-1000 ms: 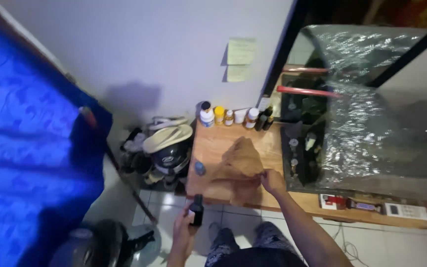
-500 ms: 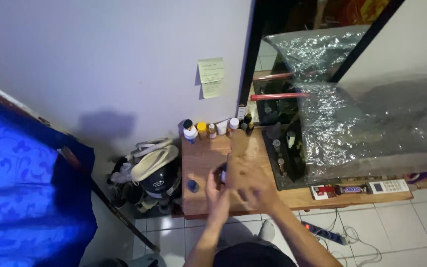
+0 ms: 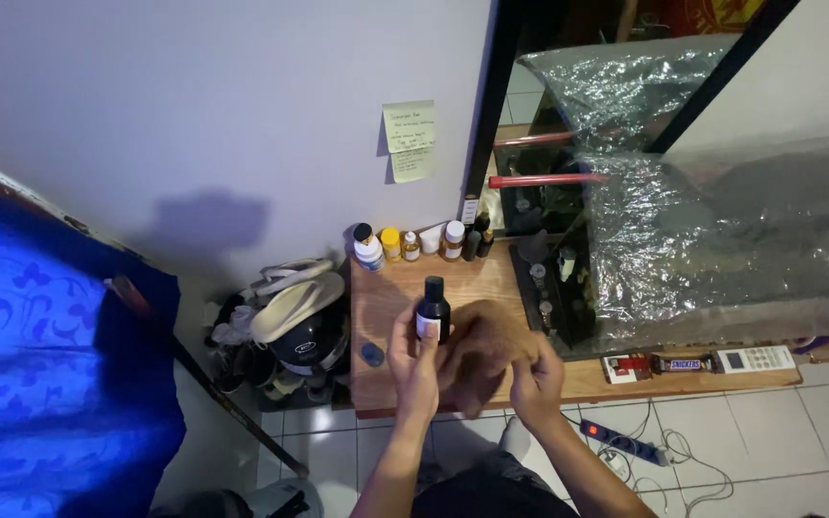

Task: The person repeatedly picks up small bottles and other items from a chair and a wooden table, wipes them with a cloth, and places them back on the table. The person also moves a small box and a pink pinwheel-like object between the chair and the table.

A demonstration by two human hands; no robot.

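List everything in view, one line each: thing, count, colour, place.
dark bottle: 1, black with pale label, upright in left hand
small bottles: about seven, white, yellow and dark, row at wall
wooden board: 1, brown, under the bottles
blue cap: 1, on board, left of hands
sticky notes: 2, yellow, on wall
aquarium: 1, dark, foil-covered, right
helmet: 1, black, floor left of board
blue cloth: 1, far left
power strip: 1, dark, floor
remote: 1, white, board's right end
left hand: holds bottle
right hand: beside bottle, empty
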